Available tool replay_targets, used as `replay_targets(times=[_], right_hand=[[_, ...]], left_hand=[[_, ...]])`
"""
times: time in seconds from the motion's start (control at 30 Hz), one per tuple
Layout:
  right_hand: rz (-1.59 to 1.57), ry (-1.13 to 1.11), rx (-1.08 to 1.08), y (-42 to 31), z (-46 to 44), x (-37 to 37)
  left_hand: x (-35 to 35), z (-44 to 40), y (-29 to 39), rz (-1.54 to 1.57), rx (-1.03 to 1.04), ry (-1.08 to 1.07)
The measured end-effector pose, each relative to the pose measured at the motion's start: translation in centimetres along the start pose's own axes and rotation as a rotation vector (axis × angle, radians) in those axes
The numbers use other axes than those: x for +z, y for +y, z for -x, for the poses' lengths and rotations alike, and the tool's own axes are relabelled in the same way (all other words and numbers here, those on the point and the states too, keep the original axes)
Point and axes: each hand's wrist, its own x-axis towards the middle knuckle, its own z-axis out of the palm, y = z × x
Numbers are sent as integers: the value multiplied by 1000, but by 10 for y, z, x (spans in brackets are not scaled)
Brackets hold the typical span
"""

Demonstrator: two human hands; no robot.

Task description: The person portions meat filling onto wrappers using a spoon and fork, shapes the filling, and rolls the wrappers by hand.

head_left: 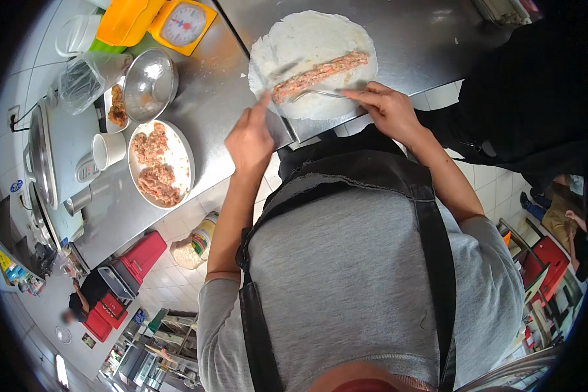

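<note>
A thin round sheet of pale dough (287,39) lies on the steel table near its front edge. Across it runs a long strip of minced meat (320,75), slanting up to the right. My left hand (249,140) holds nothing; its index finger is stretched out to the strip's left end, the other fingers loosely curled. In my right hand (393,112), closed with the thumb and fingers on the handle, is a metal fork (317,93). Its head rests over the dough just below the meat, and its prongs are hard to make out.
To the left, an oval white dish (188,166) holds more minced meat, beside a steel bowl (151,85), a white cup (108,150) and a tray of browned food (117,108). An orange scale (183,25) stands behind. A person in black (522,98) is close on the right.
</note>
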Motion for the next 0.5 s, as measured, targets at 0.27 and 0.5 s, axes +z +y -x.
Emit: replay_targets(times=[0.27, 0.5], right_hand=[[48, -32, 160, 13, 1, -28], [51, -18, 198, 39, 9, -47]], left_hand=[[27, -10, 34, -1, 76, -59], [31, -31, 61, 65, -9, -162]])
